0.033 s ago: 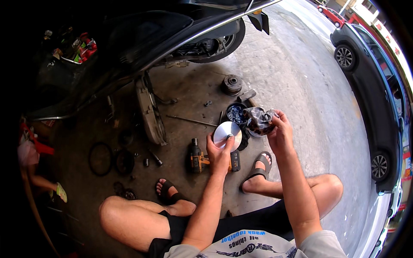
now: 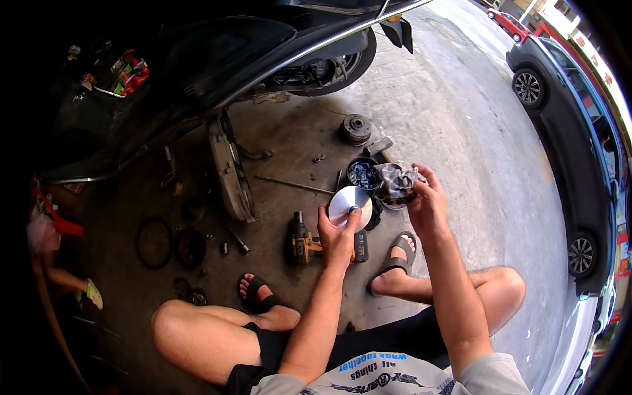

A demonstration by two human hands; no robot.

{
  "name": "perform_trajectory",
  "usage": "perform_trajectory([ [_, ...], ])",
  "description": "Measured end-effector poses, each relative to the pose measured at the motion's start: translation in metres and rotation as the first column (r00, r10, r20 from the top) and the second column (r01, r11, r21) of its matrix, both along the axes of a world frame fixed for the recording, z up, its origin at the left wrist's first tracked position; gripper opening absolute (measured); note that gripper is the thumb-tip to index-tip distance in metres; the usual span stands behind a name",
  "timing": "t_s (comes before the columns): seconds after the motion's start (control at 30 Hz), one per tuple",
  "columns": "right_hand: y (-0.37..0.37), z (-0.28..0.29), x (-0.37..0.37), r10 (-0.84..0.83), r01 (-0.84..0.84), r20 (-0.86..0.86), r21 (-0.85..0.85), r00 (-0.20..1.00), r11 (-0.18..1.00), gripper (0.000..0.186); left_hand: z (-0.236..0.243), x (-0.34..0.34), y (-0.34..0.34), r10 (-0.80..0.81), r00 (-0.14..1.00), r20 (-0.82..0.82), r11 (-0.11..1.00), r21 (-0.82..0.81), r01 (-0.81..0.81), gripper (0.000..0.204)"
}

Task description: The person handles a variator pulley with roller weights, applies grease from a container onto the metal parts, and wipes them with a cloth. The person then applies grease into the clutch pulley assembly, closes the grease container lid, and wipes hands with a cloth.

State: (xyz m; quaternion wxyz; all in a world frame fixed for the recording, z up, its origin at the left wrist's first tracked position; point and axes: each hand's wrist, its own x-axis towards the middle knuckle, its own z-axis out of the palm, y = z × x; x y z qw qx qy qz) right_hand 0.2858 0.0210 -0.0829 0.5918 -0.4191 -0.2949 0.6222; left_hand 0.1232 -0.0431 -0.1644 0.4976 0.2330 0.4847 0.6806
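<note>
A shiny silver metal disc [image 2: 343,203] with a hole at its centre is gripped by my left hand [image 2: 338,238], the thumb lying near the hole. My right hand [image 2: 429,209] pinches a crumpled grey rag [image 2: 397,179] with dark spots, just right of the disc. Part of a pale round container [image 2: 393,205] shows below the rag; the rest is hidden. Beside it stands a dark tub [image 2: 361,173] with blue-and-white contents. Under my left wrist lies an orange and black cordless impact wrench [image 2: 303,241].
A dark scooter [image 2: 250,59] stands ahead, its rear wheel [image 2: 352,66] at the back. On the concrete lie a round metal drum [image 2: 355,130], a hammer [image 2: 379,146], a long rod [image 2: 293,184], a long casing [image 2: 230,174] and a black belt [image 2: 137,245]. A dark car [image 2: 559,131] is parked right.
The rag has bunched up and shifted slightly in my right hand, whose fingers have changed their hold. The disc has moved a touch to the right with my left hand.
</note>
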Motion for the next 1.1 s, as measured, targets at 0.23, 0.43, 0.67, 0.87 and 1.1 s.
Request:
perform_trajectory([
  [0.23,-0.022,-0.007,-0.033,0.063,-0.351,0.857,0.141,0.511,0.926,0.036,0.014,0.006,-0.002,-0.113,0.992,0.047,0.991,0.077,0.109,0.044],
  [0.43,-0.01,-0.01,-0.031,0.112,-0.202,0.82,0.005,0.562,0.979,0.025,0.025,0.009,-0.003,-0.18,0.984,0.007,0.978,0.111,0.179,0.045],
  [0.67,-0.012,0.022,-0.051,-0.09,-0.683,0.95,0.278,0.298,0.675,0.019,0.018,0.002,-0.003,-0.177,0.968,-0.176,0.967,0.151,0.204,0.046],
  [0.87,-0.017,0.021,-0.043,-0.115,-0.616,0.958,0.258,0.261,0.745,0.016,0.029,-0.003,-0.004,-0.197,0.968,-0.152,0.966,0.136,0.218,0.044],
  [1.1,-0.002,0.028,-0.052,-0.119,-0.716,0.948,0.303,0.296,0.629,0.019,0.023,-0.002,-0.005,-0.241,0.967,-0.076,0.958,0.139,0.25,0.043],
])
